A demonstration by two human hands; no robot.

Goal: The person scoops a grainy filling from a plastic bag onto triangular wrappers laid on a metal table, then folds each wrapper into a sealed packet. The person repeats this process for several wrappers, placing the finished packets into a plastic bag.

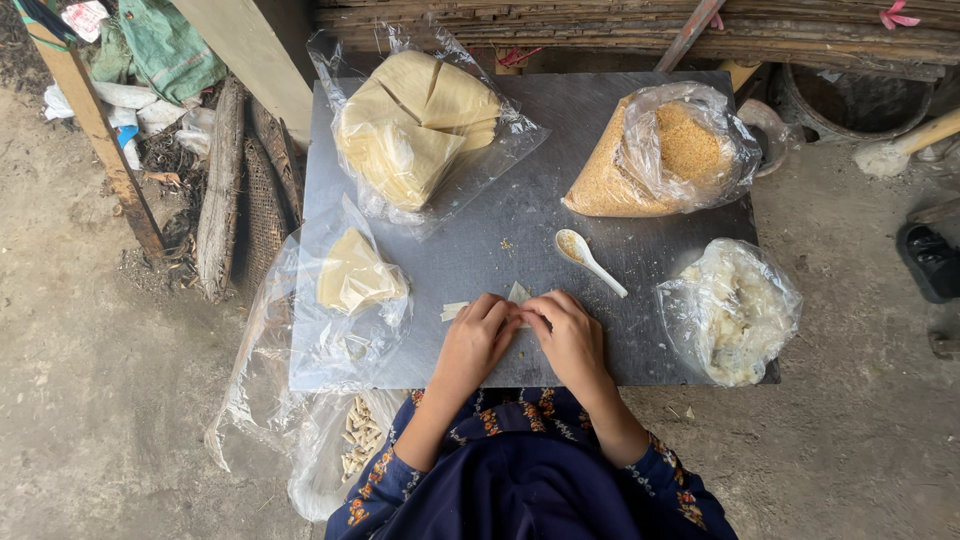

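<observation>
Left hand (478, 338) and right hand (568, 334) side by side at six o'clock on the grey tabletop (520, 215), fingers closed on one pale wrapper (517, 294) peeking out at twelve o'clock, white spoon (588, 260) near at one o'clock.

A grey metal table (520, 215) bears bags of wrappers (415, 125), crumbs (660, 155), filling (730, 310); a white spoon (590, 260); a wrapper (518, 293).
</observation>
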